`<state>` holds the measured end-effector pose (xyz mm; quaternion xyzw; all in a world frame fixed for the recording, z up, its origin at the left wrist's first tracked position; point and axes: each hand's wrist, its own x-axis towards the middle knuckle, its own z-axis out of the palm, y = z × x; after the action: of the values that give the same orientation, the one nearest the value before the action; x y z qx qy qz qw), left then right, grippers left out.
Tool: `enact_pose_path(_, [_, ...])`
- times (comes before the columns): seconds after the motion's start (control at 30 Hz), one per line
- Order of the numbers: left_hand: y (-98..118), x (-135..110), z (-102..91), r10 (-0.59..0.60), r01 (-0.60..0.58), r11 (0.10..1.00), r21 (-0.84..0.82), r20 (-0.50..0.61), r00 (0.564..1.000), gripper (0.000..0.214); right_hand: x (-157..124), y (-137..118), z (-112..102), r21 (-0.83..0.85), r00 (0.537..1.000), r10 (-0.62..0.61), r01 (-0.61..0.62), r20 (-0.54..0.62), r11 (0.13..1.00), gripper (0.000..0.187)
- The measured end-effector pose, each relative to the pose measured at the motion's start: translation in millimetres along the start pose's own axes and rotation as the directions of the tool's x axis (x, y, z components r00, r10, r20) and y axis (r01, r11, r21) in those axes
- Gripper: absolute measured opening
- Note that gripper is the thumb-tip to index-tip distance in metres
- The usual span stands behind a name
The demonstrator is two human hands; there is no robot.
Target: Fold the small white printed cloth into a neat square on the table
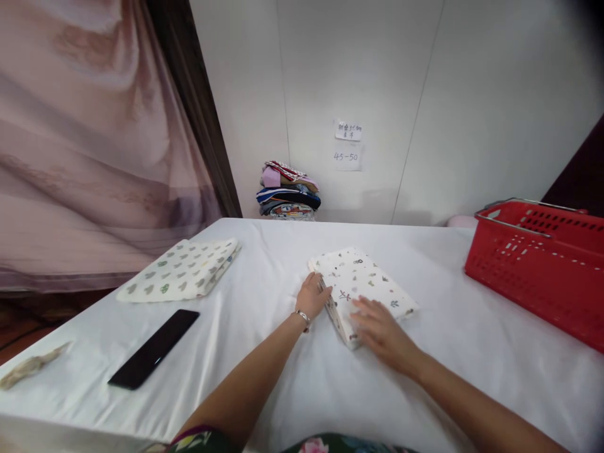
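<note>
White-covered table (pixel 292 384) against a pale wall, folded printed cloth (pixel 363 283) at its centre.
Left hand (pixel 312 296) flat against the cloth's left edge, fingers together; right hand (pixel 382 330) spread flat on its near corner, pinching nothing. Folding seemingly complete, only squaring and pressing left. Second folded cloth (pixel 182 270) and phone (pixel 153 348) to the left, red basket (pixel 542 264) to the right, stacked clothes (pixel 287 192) beyond.

So on my table (pixel 264 384) there's a folded cloth (pixel 363 283) dead centre, my hands on its near end. Another folded cloth (pixel 182 270) sits off left, phone (pixel 153 348) in front of it, basket (pixel 538 270) far right, clothes pile (pixel 289 192) behind.
</note>
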<state>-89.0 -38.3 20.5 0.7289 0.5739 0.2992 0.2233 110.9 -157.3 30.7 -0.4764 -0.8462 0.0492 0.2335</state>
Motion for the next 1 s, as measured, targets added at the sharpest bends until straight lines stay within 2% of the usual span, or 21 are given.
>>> enact_pose_path(0.07, [6,-11,-0.4,-0.085,0.085,0.995,-0.047,0.005,0.996,0.058,8,32,-7,-0.042,0.981,0.174,-0.178,-0.085,0.983,0.038])
enact_pose_path(0.1, [9,-16,0.5,-0.136,0.137,0.988,-0.068,0.019,0.991,0.062,12,49,-11,-0.061,0.952,0.289,-0.296,-0.101,0.953,0.040])
enact_pose_path(0.17, [17,-22,3.9,-0.210,0.214,0.973,-0.087,0.050,0.976,0.069,20,78,-17,-0.074,0.838,0.543,-0.546,-0.056,0.834,0.046])
enact_pose_path(0.23, [23,-25,8.2,-0.213,0.218,0.972,-0.086,0.063,0.975,0.069,25,97,-22,-0.080,0.745,0.667,-0.665,-0.004,0.742,0.049])
enact_pose_path(0.3, [25,-25,10.7,-0.180,0.184,0.979,-0.083,0.062,0.982,0.065,25,103,-24,-0.079,0.713,0.700,-0.697,0.032,0.713,0.052])
enact_pose_path(0.43, [20,-19,4.5,-0.123,0.126,0.988,-0.087,0.039,0.992,0.062,3,86,-19,-0.046,0.718,0.686,-0.686,0.113,0.726,0.060])
enact_pose_path(0.57, [13,-18,-5.8,-0.168,0.175,0.979,-0.101,0.075,0.983,0.065,-27,58,-21,-0.033,0.711,0.669,-0.679,0.218,0.733,0.065])
enact_pose_path(0.63, [13,-22,-7.4,-0.159,0.167,0.982,-0.092,0.088,0.983,0.062,-31,50,-27,-0.084,0.717,0.662,-0.662,0.218,0.745,0.061])
enact_pose_path(0.67, [13,-25,-7.5,-0.137,0.144,0.986,-0.081,0.085,0.987,0.060,-30,48,-30,-0.117,0.738,0.645,-0.635,0.199,0.763,0.058])
enact_pose_path(0.77, [15,-37,-7.0,-0.066,0.069,0.997,-0.039,0.081,0.995,0.052,-13,45,-34,-0.166,0.841,0.524,-0.502,0.135,0.849,0.051])
enact_pose_path(0.83, [14,-45,-7.2,-0.053,0.055,0.998,-0.023,0.083,0.995,0.048,6,43,-30,-0.128,0.897,0.418,-0.402,0.146,0.907,0.051])
enact_pose_path(0.9, [12,-52,-7.3,-0.055,0.057,0.998,-0.027,0.070,0.996,0.042,31,41,-20,-0.075,0.929,0.319,-0.311,0.187,0.948,0.051])
enact_pose_path(1.0, [8,-57,-5.9,-0.054,0.055,0.998,-0.037,0.022,0.998,0.034,76,38,0,-0.049,0.948,0.214,-0.209,0.236,0.977,0.047])
